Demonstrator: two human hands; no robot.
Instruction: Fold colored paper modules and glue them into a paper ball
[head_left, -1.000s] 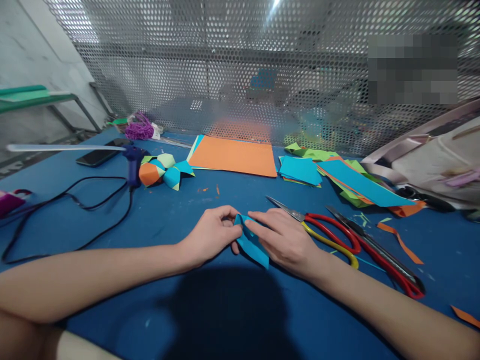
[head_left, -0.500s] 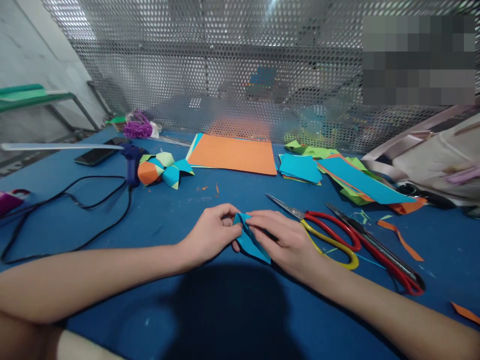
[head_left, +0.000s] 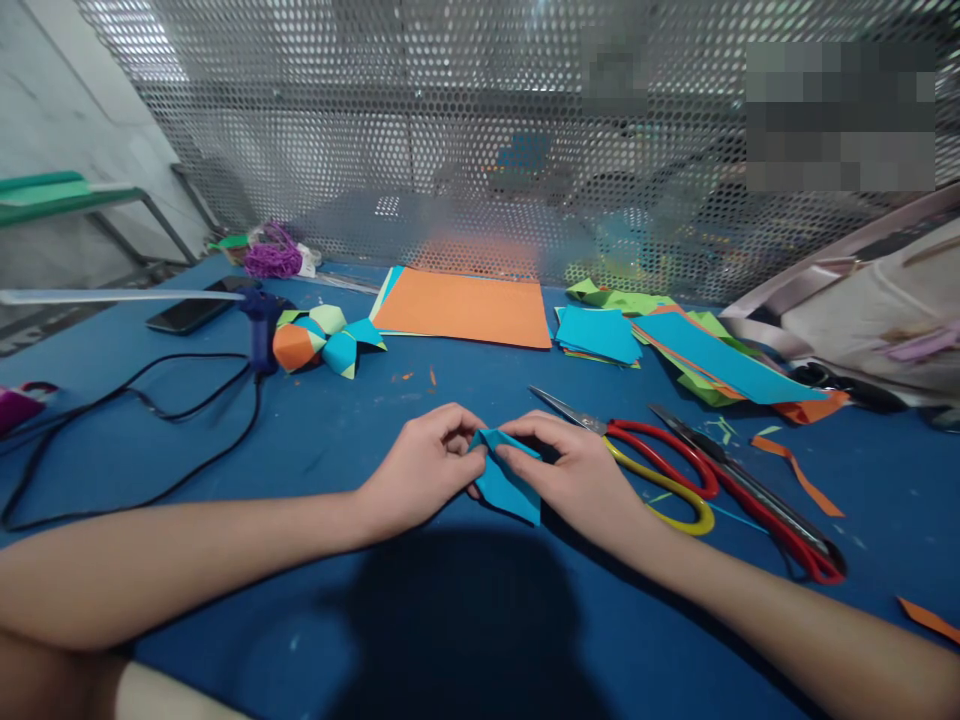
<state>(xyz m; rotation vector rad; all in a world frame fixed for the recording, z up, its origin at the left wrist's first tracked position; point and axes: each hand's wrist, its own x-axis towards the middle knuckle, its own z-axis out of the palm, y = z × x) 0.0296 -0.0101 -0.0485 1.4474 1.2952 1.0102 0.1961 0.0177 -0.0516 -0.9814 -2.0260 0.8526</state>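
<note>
A small piece of blue paper (head_left: 511, 492), partly folded, is between my two hands just above the blue table. My left hand (head_left: 429, 462) pinches its left edge between thumb and fingers. On the other side, my right hand (head_left: 581, 475) grips the upper fold, its thumb pressed on the near face and its fingers behind. The paper's lower corner points down and toward me. Scissors with red and yellow handles (head_left: 664, 460) lie close to my right hand, their blades pointing to the upper left.
Beyond my hands are orange sheets (head_left: 465, 308), a stack of blue squares (head_left: 598, 335) and paper scraps (head_left: 735, 355). A folded paper shape (head_left: 330, 340), a glue gun (head_left: 261, 328) with its cord, and a phone (head_left: 196, 308) are leftward. A red-handled cutter (head_left: 750, 490) lies right.
My right fingers have shifted behind the paper's top edge, with the thumb now on its front. The paper's right side has opened out flatter. My left hand keeps its pinch.
</note>
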